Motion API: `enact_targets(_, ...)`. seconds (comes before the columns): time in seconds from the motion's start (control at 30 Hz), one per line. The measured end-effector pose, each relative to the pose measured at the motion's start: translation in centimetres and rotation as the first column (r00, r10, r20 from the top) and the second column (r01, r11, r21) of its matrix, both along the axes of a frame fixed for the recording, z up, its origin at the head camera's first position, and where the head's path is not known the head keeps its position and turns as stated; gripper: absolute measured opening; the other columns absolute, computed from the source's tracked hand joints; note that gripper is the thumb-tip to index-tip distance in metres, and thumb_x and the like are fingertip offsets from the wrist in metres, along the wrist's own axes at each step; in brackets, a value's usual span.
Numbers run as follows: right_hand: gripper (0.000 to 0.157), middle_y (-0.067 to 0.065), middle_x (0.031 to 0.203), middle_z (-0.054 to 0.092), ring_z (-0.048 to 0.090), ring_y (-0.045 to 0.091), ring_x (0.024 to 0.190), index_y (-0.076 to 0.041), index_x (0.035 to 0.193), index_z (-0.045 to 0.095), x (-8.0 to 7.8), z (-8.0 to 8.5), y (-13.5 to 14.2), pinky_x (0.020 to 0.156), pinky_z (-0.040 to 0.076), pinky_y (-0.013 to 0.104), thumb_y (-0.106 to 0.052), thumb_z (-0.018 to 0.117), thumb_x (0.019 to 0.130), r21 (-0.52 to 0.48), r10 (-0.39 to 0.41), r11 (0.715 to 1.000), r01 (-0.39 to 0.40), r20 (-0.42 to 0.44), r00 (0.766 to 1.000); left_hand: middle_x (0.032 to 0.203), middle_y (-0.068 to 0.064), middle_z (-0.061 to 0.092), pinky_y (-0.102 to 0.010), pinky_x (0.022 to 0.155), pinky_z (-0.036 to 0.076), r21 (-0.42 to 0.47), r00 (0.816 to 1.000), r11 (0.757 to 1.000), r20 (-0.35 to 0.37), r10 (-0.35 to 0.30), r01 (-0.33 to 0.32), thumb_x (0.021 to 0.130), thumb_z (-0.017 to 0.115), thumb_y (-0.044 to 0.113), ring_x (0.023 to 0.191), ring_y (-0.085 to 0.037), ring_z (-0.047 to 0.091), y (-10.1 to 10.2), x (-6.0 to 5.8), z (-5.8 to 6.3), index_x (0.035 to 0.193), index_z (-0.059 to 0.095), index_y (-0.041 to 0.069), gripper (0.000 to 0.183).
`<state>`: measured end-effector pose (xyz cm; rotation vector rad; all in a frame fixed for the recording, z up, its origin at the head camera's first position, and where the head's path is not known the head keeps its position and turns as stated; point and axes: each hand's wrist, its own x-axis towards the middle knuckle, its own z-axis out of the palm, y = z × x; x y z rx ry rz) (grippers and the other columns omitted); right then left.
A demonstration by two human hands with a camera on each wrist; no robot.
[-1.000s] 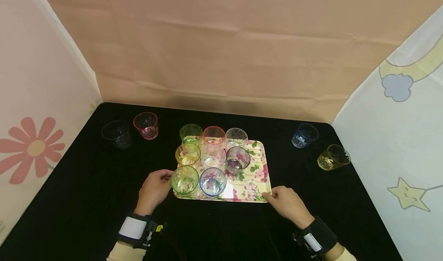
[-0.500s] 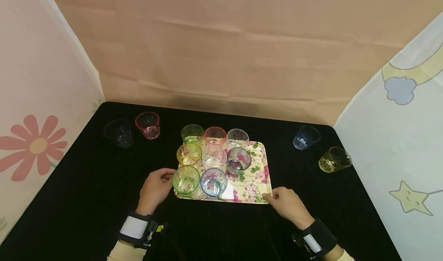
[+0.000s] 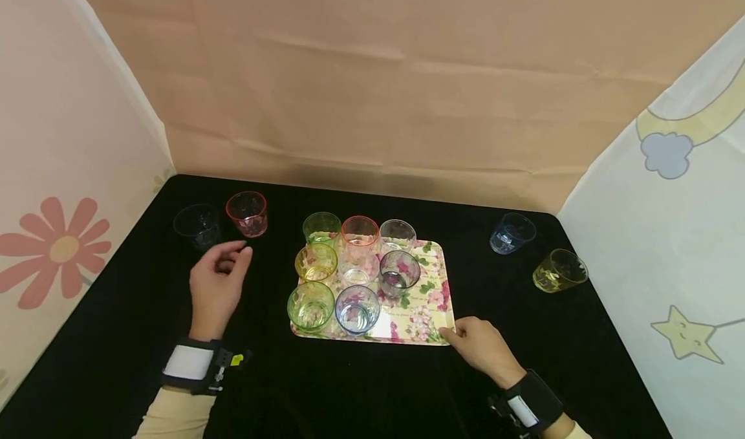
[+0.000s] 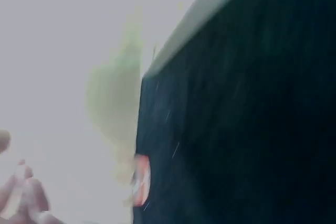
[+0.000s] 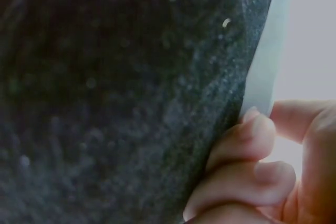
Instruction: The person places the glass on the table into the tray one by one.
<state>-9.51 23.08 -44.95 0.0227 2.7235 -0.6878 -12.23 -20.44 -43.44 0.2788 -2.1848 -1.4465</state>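
Note:
My left hand (image 3: 218, 284) is away from the tray, in front of the red-rimmed glass (image 3: 250, 216) and the clear dark-looking glass (image 3: 200, 225), its fingers loosely curled around nothing. The left wrist view is blurred, with fingertips (image 4: 31, 198) at the lower left. My right hand (image 3: 480, 345) pinches the near right corner of a floral tray (image 3: 433, 297), thumb on top; in the right wrist view its fingers (image 5: 247, 177) curl at the tray's pale edge (image 5: 262, 77). On the tray stand several glasses, among them a green glass (image 3: 311, 310), a blue glass (image 3: 357, 313) and a grey glass (image 3: 399, 274).
A blue glass (image 3: 512, 233) and a yellow glass (image 3: 560, 272) stand on the right side of the black table (image 3: 349, 394). Papered walls enclose it at the back (image 3: 372, 90), left and right.
My left hand has let go of the tray's left side and moved left and away from me, toward the red-rimmed glass. The right hand keeps its hold on the tray corner.

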Motion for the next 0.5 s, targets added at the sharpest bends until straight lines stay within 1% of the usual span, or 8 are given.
enact_targets(0.03,0.044,-0.007,0.053,0.036,0.033,0.01,0.047,-0.015,0.06,0.054,0.0,0.0,0.0,0.049,0.025,0.025,-0.031,0.068,0.098,0.0,0.002,1.0,-0.002,-0.002,1.0,0.1,0.005,0.063,-0.02,0.071,0.04,-0.008,0.997,1.0,-0.073,0.009,-0.009,0.096,0.072,0.013,0.085,-0.005,0.054,-0.6,-0.4,0.4,0.119,0.07,0.001,0.026)
enact_targets(0.1,0.045,-0.007,0.053,0.035,0.032,0.01,0.047,-0.015,0.059,0.052,0.0,-0.1,0.1,0.049,0.025,0.025,-0.032,0.068,0.097,0.002,0.003,1.0,-0.003,-0.008,1.0,0.107,0.01,0.058,-0.022,0.078,0.037,-0.023,0.981,0.999,-0.193,0.025,-0.03,0.091,0.076,0.008,0.096,-0.006,0.052,-1.9,-1.2,1.0,0.128,0.066,0.001,0.039)
enact_targets(0.13,0.046,-0.007,0.052,0.035,0.032,0.01,0.047,-0.015,0.058,0.051,-0.1,-0.1,0.1,0.049,0.024,0.025,-0.032,0.068,0.097,0.003,0.006,1.0,-0.006,-0.01,1.0,0.116,0.008,0.057,-0.024,0.083,0.036,-0.028,0.973,0.999,-0.232,0.025,-0.032,0.089,0.077,0.007,0.103,-0.007,0.049,-2.5,-1.6,1.2,0.133,0.062,0.002,0.048)
enact_targets(0.2,0.046,-0.007,0.052,0.035,0.032,0.01,0.047,-0.015,0.058,0.051,-0.1,-0.1,0.1,0.049,0.024,0.025,-0.032,0.068,0.097,0.004,0.009,1.0,-0.009,-0.014,1.0,0.135,0.003,0.05,-0.024,0.093,0.033,-0.009,0.968,0.999,-0.248,0.038,-0.041,0.086,0.08,0.01,0.119,-0.01,0.044,-3.8,-2.3,1.6,0.145,0.052,0.006,0.066)
enact_targets(0.27,0.047,-0.007,0.052,0.035,0.032,0.01,0.047,-0.015,0.057,0.05,-0.1,-0.1,0.2,0.049,0.024,0.025,-0.032,0.068,0.097,0.007,0.015,1.0,-0.015,-0.019,1.0,0.153,-0.002,0.037,-0.024,0.106,0.027,0.029,0.976,0.998,-0.208,0.062,-0.058,0.085,0.081,0.015,0.134,-0.013,0.034,-5.0,-2.8,1.8,0.157,0.036,0.012,0.085)
enact_targets(0.33,0.047,-0.007,0.052,0.034,0.032,0.01,0.047,-0.015,0.057,0.049,-0.1,-0.1,0.2,0.05,0.024,0.025,-0.032,0.068,0.097,0.01,0.023,1.0,-0.022,-0.022,1.0,0.165,-0.004,0.019,-0.024,0.115,0.018,0.074,0.988,0.995,-0.132,0.078,-0.068,0.086,0.08,0.02,0.146,-0.014,0.021,-6.1,-3.2,1.8,0.163,0.017,0.016,0.099)
enact_targets(0.43,0.048,-0.007,0.053,0.034,0.032,0.01,0.048,-0.015,0.057,0.049,-0.2,-0.2,0.2,0.05,0.024,0.026,-0.032,0.068,0.097,0.016,0.031,0.999,-0.03,-0.027,0.999,0.17,0.002,-0.001,-0.026,0.121,0.006,0.145,0.997,0.986,-0.013,0.079,-0.076,0.088,0.077,0.026,0.153,-0.013,0.004,-7.3,-3.8,1.6,0.164,-0.003,0.021,0.111)
enact_targets(0.5,0.048,-0.007,0.053,0.034,0.031,0.01,0.048,-0.015,0.057,0.049,-0.2,-0.2,0.2,0.05,0.024,0.026,-0.032,0.068,0.097,0.021,0.028,0.999,-0.027,-0.026,0.999,0.17,0.005,-0.007,-0.027,0.121,0.004,0.179,0.997,0.981,0.047,0.062,-0.07,0.09,0.076,0.028,0.154,-0.012,-0.002,-7.9,-4.2,1.4,0.163,-0.011,0.022,0.114)
